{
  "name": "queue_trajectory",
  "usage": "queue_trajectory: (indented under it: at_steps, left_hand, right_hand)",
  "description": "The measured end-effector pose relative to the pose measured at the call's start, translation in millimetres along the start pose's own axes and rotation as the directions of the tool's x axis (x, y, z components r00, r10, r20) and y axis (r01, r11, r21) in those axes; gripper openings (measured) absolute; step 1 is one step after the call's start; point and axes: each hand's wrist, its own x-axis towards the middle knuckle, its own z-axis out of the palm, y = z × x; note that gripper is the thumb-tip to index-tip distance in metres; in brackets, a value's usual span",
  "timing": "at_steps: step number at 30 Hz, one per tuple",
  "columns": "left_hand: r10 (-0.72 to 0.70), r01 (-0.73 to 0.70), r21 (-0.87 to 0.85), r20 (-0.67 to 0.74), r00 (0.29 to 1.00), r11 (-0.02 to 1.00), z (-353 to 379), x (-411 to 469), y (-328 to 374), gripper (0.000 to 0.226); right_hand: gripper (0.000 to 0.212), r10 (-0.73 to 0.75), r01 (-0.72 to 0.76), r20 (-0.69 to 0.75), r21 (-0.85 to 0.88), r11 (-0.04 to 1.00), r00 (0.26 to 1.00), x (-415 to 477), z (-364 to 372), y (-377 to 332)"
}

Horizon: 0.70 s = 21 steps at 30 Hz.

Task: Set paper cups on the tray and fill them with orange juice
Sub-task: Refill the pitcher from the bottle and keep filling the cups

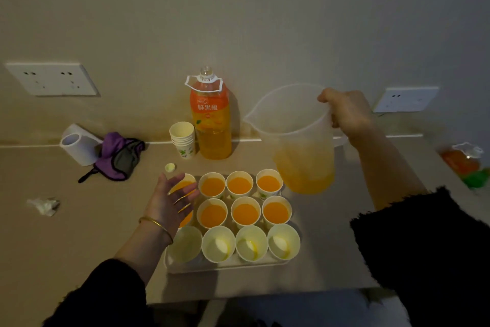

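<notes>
Black sleeve (424, 242) hangs near empty front cups (218, 243); right hand (347, 112) grips the pitcher (299, 141), left hand (172, 202) released, perhaps touching full cups (245, 212): a knock would spill juice.

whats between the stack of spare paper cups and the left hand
In the head view, a small pale bottle cap lies between the stack of paper cups and the left hand. Nothing else sits in that stretch.
</notes>
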Motion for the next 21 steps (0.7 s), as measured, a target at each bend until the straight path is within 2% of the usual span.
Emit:
queue_trajectory:
  at_steps: [3, 4, 9, 15, 21]
  left_hand:
    - [-0.017, 0.018, -0.006, 0.03, 0.999, 1.0, -7.1, -4.7, -3.3, 0.049]
    - [-0.026, 0.026, -0.009, 0.031, 0.999, 1.0, -9.3, -6.0, -4.1, 0.049]
    - [-0.041, 0.041, 0.002, 0.004, 0.999, 0.999, -19.1, -14.5, -7.6, 0.049]
    - [-0.031, 0.032, 0.008, -0.081, 0.996, 0.999, -35.7, -25.7, -12.8, 0.05]
    - [-0.03, 0.027, -0.015, -0.183, 0.983, 1.0, -58.0, -30.6, -19.2, 0.053]
  right_hand:
    - [0.055, 0.01, -0.01, 0.01, -0.041, 0.999, 1.0, -22.1, -0.8, -5.4]
    - [0.055, 0.002, -0.001, 0.023, -0.056, 0.998, 1.0, -28.8, -0.9, -7.2]
    - [0.03, -0.106, 0.118, 0.112, -0.106, 0.987, 0.988, -55.4, 2.1, -10.4]
    - [0.037, -0.181, 0.2, 0.18, -0.093, 0.975, 0.967, -63.5, 21.2, -12.6]
    - [0.034, -0.271, 0.379, 0.399, -0.22, 0.899, 0.876, -59.0, 44.9, -20.7]
